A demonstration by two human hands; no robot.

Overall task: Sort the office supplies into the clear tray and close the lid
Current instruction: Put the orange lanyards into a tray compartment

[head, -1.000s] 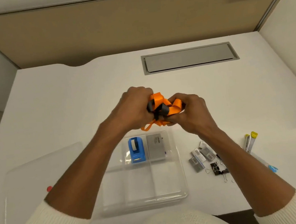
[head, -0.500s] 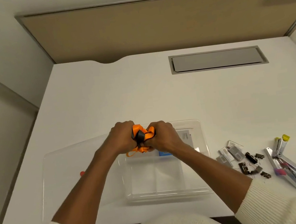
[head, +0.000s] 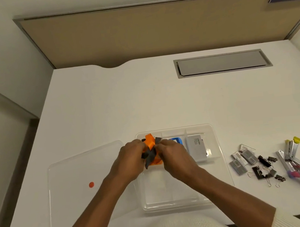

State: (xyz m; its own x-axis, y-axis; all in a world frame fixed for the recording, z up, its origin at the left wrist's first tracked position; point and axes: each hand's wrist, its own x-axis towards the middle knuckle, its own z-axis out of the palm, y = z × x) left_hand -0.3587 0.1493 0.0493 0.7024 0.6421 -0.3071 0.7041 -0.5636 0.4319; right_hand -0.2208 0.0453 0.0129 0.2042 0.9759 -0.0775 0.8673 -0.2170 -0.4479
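Note:
A bundled orange lanyard with dark grey parts sits at the far left compartment of the clear tray. My left hand and my right hand both grip it from either side. Inside the tray, a blue tape dispenser is mostly hidden behind my right hand, and a grey box lies to its right. The clear lid with a red dot lies flat to the left of the tray.
To the right of the tray lie small staple boxes, several black binder clips, and pens and highlighters. A grey cable hatch is set in the desk at the back. A tan partition stands behind the desk.
Both hands have lowered the orange lanyard from above the desk down into the tray's far left compartment. The camera view has shifted, so the tray now appears further right.

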